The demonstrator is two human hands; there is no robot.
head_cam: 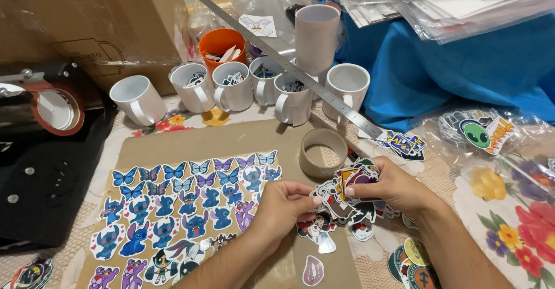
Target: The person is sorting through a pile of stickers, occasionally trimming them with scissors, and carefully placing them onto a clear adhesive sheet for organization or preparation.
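Observation:
My left hand (283, 205) and my right hand (388, 186) meet over a brown cardboard sheet (208, 141), both gripping a bunch of colourful cut-out stickers (347, 193). The left fingers pinch its left edge, the right thumb and fingers hold its top and right side. On the cardboard, left of my hands, lie rows of stickers (173, 208): blue and purple butterflies on top, blue cartoon creatures below, pink cartoon figures at the bottom. A few loose stickers (315, 269) rest below the bunch.
A tape roll (322, 152) stands just beyond my hands. Several white mugs (234, 86), an orange cup (221, 43) and a long steel ruler (289, 63) sit farther back. A black mug press (46, 150) is at left, bagged stickers (480, 131) and blue cloth (462, 63) at right.

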